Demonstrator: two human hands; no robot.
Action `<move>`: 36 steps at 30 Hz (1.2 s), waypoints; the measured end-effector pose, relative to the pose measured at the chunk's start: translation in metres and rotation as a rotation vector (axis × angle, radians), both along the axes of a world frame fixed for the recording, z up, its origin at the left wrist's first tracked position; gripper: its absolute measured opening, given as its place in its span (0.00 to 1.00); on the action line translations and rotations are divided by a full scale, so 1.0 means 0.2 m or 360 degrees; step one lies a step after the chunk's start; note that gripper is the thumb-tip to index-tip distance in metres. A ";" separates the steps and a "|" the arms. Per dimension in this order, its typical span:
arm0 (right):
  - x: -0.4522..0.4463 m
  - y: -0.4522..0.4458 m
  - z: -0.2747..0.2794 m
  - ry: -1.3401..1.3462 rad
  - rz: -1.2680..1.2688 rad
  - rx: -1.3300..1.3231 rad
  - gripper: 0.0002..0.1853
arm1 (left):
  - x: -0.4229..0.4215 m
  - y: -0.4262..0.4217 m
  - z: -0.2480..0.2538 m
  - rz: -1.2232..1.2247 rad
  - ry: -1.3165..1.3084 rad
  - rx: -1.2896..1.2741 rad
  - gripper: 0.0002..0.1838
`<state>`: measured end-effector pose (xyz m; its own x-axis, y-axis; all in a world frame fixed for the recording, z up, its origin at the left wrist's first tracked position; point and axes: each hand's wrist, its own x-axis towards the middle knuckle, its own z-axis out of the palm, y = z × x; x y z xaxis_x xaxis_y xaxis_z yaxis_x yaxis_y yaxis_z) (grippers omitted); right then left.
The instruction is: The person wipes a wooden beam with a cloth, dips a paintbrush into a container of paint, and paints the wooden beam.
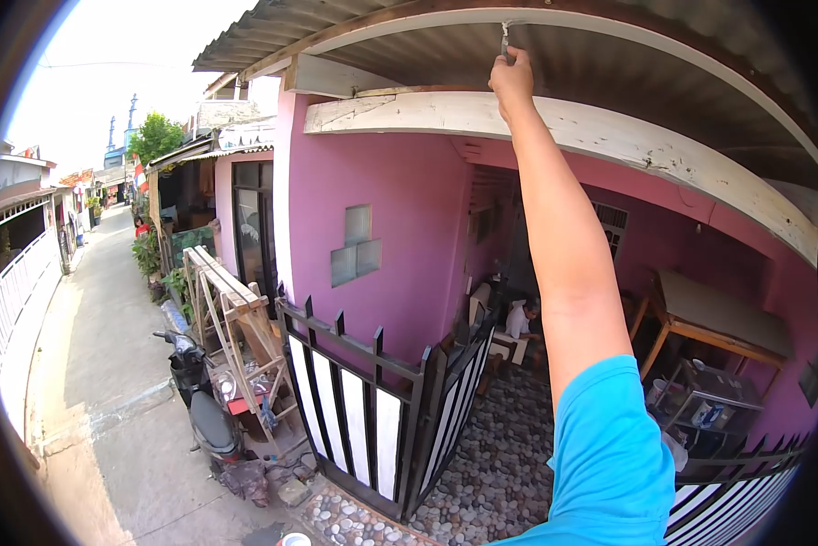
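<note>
Stretched up overhead, my right hand point(513, 76) is closed around the handle of a small paintbrush point(505, 40). The brush stands upright, its whitish bristles touching the underside of a pale roof beam point(600, 15). Beneath that runs a thicker white beam point(573, 122) with worn, stained patches, crossed by my forearm. At the bottom edge, the rim of a white container point(295, 540) shows in part; what supports it is out of sight. My left hand is not in view.
Below stands a black-and-white metal gate point(354, 400) with pointed tops. Left of it are a wooden trestle point(236, 300) and a parked motorbike point(210, 414) beside the alley point(99, 364). A person point(521, 318) sits inside the porch near a table point(718, 305).
</note>
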<state>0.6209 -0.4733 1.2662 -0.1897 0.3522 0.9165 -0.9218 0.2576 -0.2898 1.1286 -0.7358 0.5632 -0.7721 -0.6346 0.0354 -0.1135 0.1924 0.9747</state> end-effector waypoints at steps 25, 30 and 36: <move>0.38 0.54 -0.15 0.0335 -0.0331 -0.0548 0.19 | -0.11 0.06 0.07 -0.0215 0.0032 -0.0111 0.31; 0.30 0.43 -0.10 0.0352 0.0006 -0.0550 0.18 | -0.10 0.06 0.05 -0.0220 0.0132 -0.0142 0.32; 0.29 0.19 -0.06 0.0153 0.0078 -0.0273 0.19 | -0.03 0.04 -0.03 -0.0164 0.0168 -0.0106 0.32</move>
